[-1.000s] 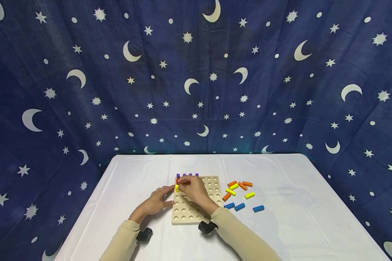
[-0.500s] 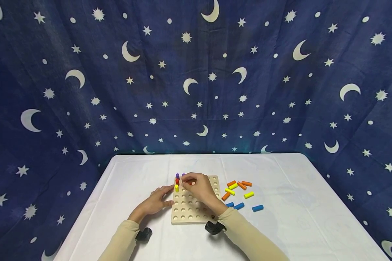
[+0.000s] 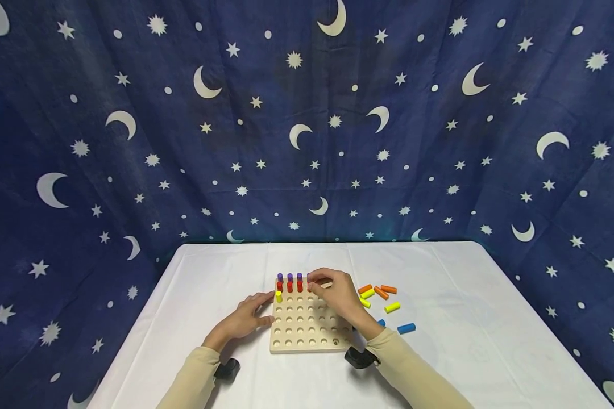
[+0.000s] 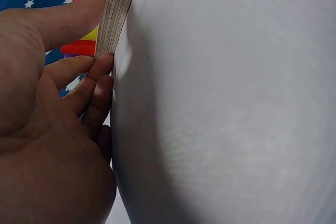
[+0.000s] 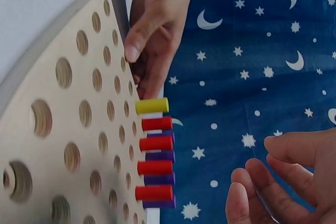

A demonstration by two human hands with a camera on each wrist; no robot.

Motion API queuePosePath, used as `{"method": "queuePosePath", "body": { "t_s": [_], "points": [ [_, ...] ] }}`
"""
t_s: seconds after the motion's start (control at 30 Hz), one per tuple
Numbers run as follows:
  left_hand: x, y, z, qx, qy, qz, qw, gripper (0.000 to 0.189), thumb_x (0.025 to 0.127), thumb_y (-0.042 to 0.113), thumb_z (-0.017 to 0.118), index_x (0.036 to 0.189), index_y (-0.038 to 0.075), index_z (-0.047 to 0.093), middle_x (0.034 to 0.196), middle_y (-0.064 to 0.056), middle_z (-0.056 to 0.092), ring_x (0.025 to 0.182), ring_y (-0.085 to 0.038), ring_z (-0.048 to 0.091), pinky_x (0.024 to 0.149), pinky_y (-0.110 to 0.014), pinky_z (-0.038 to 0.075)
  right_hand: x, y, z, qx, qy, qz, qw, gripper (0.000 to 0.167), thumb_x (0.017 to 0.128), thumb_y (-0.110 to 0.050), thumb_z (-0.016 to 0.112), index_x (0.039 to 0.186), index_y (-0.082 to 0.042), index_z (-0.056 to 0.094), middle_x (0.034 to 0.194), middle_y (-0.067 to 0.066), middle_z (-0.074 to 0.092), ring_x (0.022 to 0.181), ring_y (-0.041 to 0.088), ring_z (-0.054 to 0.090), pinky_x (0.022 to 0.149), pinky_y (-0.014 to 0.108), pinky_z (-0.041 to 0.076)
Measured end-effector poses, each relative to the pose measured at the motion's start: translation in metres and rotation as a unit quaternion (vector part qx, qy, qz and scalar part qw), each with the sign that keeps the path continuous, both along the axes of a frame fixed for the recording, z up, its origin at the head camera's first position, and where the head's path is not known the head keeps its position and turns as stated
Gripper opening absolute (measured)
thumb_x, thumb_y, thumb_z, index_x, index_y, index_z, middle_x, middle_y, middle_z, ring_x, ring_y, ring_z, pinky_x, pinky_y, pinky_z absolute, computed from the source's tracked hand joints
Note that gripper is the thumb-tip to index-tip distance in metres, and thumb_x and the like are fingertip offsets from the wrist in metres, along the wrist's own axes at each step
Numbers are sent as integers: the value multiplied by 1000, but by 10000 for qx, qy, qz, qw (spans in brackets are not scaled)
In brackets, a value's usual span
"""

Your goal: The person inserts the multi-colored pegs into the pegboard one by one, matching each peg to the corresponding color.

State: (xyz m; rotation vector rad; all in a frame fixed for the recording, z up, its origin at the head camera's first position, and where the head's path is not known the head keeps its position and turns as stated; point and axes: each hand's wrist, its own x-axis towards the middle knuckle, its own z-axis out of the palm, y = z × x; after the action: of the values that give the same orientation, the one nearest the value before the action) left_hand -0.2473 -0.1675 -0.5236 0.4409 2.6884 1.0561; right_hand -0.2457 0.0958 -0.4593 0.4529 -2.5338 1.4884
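Note:
A wooden pegboard (image 3: 299, 321) with rows of round holes lies on the table. Purple pegs (image 3: 289, 277) stand in its back row, with red pegs (image 3: 289, 287) in the row before them. One yellow peg (image 3: 278, 296) stands at the left end of the third row. My left hand (image 3: 241, 320) rests thumb and fingertips against the board's left edge (image 4: 118, 3). My right hand (image 3: 340, 291) hovers by the right end of the red row. In the right wrist view its thumb and fingers (image 5: 283, 182) are loosely bent and apart, with nothing between them.
Right of the board lie loose orange pegs (image 3: 388, 289), yellow pegs (image 3: 392, 307) and blue pegs (image 3: 406, 328), partly behind my right arm. One front-right hole (image 3: 335, 342) looks dark inside. A blue star-patterned curtain (image 3: 307, 142) hangs behind the white-covered table (image 3: 225, 267).
My right hand has moved from the yellow peg rightward along the red row, uncovering red and purple pegs. The left hand stays at the board's edge.

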Motion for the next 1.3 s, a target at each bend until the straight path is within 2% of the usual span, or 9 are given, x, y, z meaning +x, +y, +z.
{"method": "queuePosePath", "body": {
  "t_s": [0.47,1.0,1.3],
  "points": [
    [0,-1,0,-55,0,72,10000,66,88,32,72,147,18,46,145,-10,52,138,-35,40,116,-61,25,6,34,7,-39,105,-242,9996,16,84,-13,77,100,-16,75,93,-2,75,87,14,69,72,21,55],
    [-1,0,-1,-111,-87,114,9998,69,86,34,74,147,19,46,148,-8,50,141,-35,38,117,-61,24,7,88,-2,416,-114,-774,9961,20,86,-14,75,105,-13,74,98,0,76,93,16,68,76,21,53],
    [-2,-1,-3,-109,-37,86,9999,69,87,35,73,148,19,45,148,-8,50,140,-34,38,117,-60,24,6,119,-17,702,-305,-1033,9917,24,88,-12,73,112,-11,73,102,4,75,92,18,69,76,20,54]
  ]
}}
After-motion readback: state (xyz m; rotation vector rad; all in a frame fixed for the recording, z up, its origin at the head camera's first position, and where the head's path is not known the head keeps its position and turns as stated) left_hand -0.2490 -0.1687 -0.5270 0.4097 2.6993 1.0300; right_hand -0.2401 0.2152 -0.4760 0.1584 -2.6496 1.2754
